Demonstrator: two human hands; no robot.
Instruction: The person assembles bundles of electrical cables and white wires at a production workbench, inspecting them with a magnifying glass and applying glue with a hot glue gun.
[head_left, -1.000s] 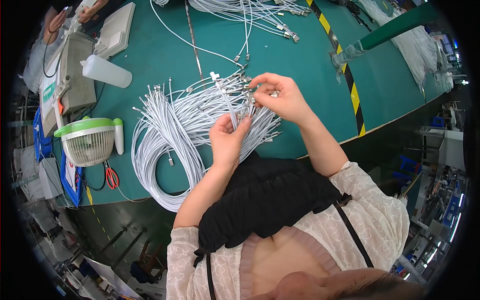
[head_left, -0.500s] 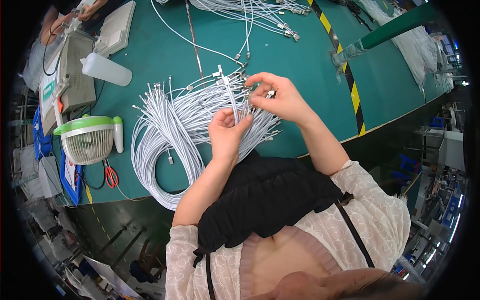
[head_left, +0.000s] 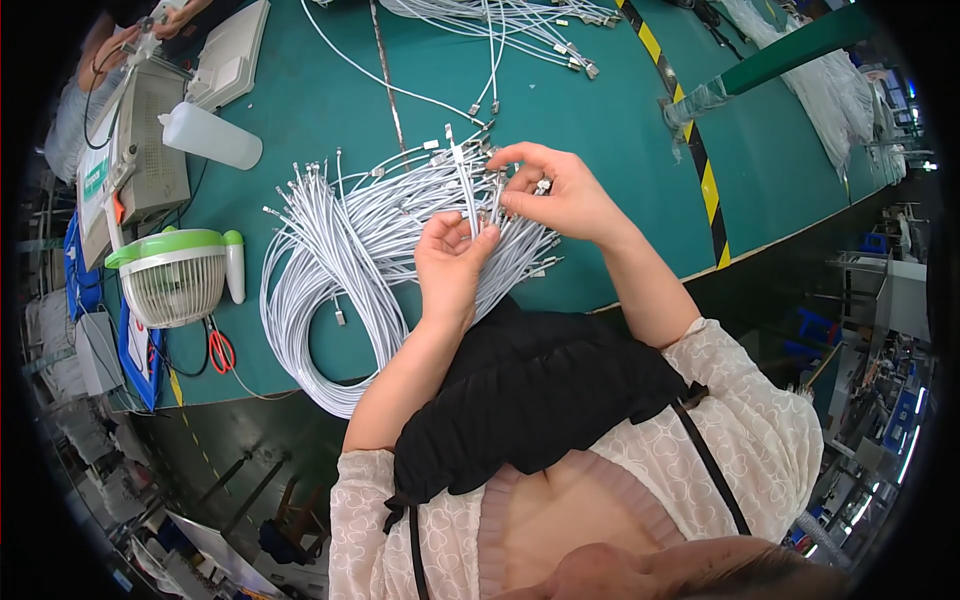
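A green table (head_left: 600, 110) fills the upper half of the view, with black-and-yellow striped tape (head_left: 709, 192) running down its right part. On it, in front of the person, a large pile of white cables (head_left: 390, 230) lies looped at the left, with many ends fanned out to the right under both hands. The left hand (head_left: 450, 268) pinches a few of these cables between thumb and curled fingers. The right hand (head_left: 568, 200) is bent over the cable ends just beside it, thumb and forefinger curved toward each other; whether they grip an end I cannot tell. Left of the pile stand a white-and-green fan (head_left: 172, 290), a white bottle (head_left: 212, 136) on its side, and red-handled scissors (head_left: 216, 347). Smallest, a metal connector (head_left: 340, 318) shows within the loop.
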